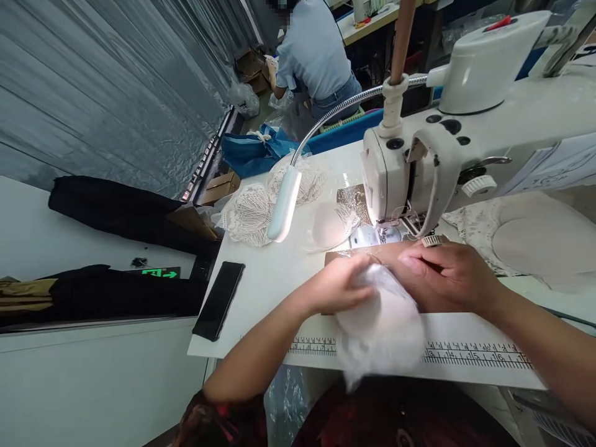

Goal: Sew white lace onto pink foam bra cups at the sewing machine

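A white padded fabric piece (382, 326) hangs from my left hand (342, 285) over the front edge of the table, its lower part blurred. My right hand (447, 273) is curled on the brown plate in front of the sewing machine (391, 167); whatever its fingers hold is too small to name. Behind my hands, the needle area is lit. Left of the needle lies a pale cup with lace trim (329, 226). Two lacy cups (251, 214) rest farther left under the lamp head (285, 205).
A black phone (218, 301) lies at the table's left edge. Lace and pale cups (540, 239) are under the machine arm at right. A printed ruler (475, 355) runs along the front edge. Another person (316, 56) sits beyond the table, near a blue cloth (256, 152).
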`<state>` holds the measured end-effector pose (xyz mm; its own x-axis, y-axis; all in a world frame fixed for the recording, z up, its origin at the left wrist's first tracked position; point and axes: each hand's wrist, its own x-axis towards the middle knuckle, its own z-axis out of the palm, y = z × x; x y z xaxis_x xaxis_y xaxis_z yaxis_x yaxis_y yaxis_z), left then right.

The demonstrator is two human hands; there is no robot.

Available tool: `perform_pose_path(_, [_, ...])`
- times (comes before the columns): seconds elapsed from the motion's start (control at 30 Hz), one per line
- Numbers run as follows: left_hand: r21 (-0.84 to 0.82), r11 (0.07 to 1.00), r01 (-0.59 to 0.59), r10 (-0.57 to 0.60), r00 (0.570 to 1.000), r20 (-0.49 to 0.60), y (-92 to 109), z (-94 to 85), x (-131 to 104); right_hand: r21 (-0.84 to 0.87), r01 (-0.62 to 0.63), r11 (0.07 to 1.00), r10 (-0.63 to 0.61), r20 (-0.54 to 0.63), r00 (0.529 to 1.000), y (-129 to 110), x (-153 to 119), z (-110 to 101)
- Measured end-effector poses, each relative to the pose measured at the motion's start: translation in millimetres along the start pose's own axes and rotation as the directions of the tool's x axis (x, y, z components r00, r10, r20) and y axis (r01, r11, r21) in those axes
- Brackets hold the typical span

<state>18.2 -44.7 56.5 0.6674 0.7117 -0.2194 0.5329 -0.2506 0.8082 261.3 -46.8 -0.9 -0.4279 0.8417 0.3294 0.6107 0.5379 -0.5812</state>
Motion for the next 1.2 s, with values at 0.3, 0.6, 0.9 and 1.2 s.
perform_pose_path(0.3, [-0.512,0.837,0.196,-0.176,0.980,0.088,-44.2,-13.9,31.2,-0.021,0.239,0.971,-0.227,0.241,0.944,-1.2,-2.2,9.6])
perform_pose_path(0.6, [-0.100,0.994,0.034,-0.045,0.992,-0.115,-37.9,-4.0,50.3,-0.234,0.175,0.956,-0.163,0.070,0.984,-4.1,-0.4,12.9])
perform_pose_path(0.9, [0.420,0.896,0.146,-0.015,0.954,-0.300,-26.3,-19.0,45.4,-0.428,0.187,0.884,-0.178,0.061,0.982,-6.1,1.8,19.3])
perform_pose_path(1.2, [0.721,0.672,-0.166,0.337,0.936,-0.098,-29.4,20.6,30.1,-0.515,0.155,0.843,-0.173,0.015,0.985,-11.0,3.0,19.0])
